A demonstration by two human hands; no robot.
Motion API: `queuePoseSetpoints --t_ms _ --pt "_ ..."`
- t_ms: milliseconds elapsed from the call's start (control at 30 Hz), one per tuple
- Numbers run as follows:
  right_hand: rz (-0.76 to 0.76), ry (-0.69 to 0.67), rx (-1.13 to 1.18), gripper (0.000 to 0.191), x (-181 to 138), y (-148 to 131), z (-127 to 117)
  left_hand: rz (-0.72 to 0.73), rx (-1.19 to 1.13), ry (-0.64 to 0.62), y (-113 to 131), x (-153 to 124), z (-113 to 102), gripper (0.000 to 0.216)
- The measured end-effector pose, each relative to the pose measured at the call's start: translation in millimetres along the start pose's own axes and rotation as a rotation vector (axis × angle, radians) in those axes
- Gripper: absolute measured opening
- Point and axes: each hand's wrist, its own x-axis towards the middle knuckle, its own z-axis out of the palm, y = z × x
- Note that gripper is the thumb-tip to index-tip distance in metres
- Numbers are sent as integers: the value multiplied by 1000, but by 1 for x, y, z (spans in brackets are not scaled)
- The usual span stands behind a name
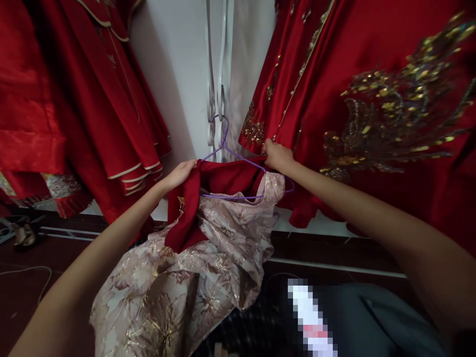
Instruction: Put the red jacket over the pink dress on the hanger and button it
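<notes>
A purple hanger [224,144] hangs by its hook at a white metal upright [222,64]. On it are a pale pink dress [230,233] with shiny gold flowers and a red garment [191,196] with a small gold motif, draped over the hanger's left side and behind it. My left hand [185,172] is closed on the red garment's edge at the left shoulder. At the right end of the hanger, my right hand [278,154] pinches the red cloth above the dress strap. Its fingertips are partly hidden.
Red garments with pale trim [122,109] hang at the left. A large red gown [357,44] with gold sequins hangs close at the right. A white wall [163,59] lies behind. Shoes [24,235] and a low rail [70,232] are at the lower left.
</notes>
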Motion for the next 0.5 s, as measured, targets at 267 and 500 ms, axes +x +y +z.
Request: queuePoseSetpoints --t_ms 267,500 --pt "-33 -6 -89 25 -28 84 -11 102 180 -48 -3 3 1 21" --pt "-206 -172 366 37 -48 69 -38 106 222 -31 -6 2 3 21"
